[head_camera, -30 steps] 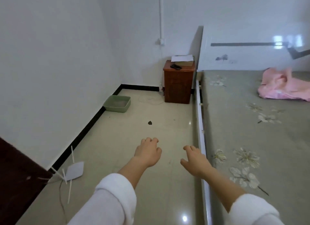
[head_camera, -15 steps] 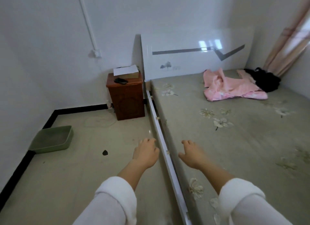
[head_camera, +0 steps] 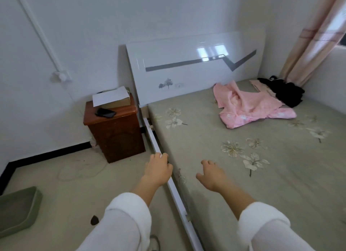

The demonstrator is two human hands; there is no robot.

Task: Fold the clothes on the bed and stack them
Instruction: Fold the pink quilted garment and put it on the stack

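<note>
Left grip [head_camera: 159, 169]: fingers loosely curled, nothing held; it is seen over the white bed rail [head_camera: 177, 193]; contact with the rail cannot be told. Right grip [head_camera: 211, 176]: just right of the left one, fingers relaxed and slightly spread, nothing held; it is poised above the near edge of the bed [head_camera: 280, 185]; contact not determinable. White sleeves [head_camera: 123, 219] are worn on both forearms.

Floral prints are noted on the grey bed cover just ahead and right of the right grip. Pink garment [head_camera: 252, 108]: crumpled and unfolded; it lies on the bed well ahead and to the right of the right grip, near the headboard [head_camera: 187, 71]. Black garment [head_camera: 286, 93]: bunched, touching the pink one's far right side; it is further still from both grips, in the corner by the curtain [head_camera: 314, 35].

Ahead and left of the left grip, a brown nightstand [head_camera: 116, 133] is recorded on the floor beside the bed; a flat box topped by a white sheet [head_camera: 110, 96] and a small dark object [head_camera: 104, 112] lie on it. Behind and far left of the left grip, a green tray [head_camera: 16, 209] rests on the floor.
</note>
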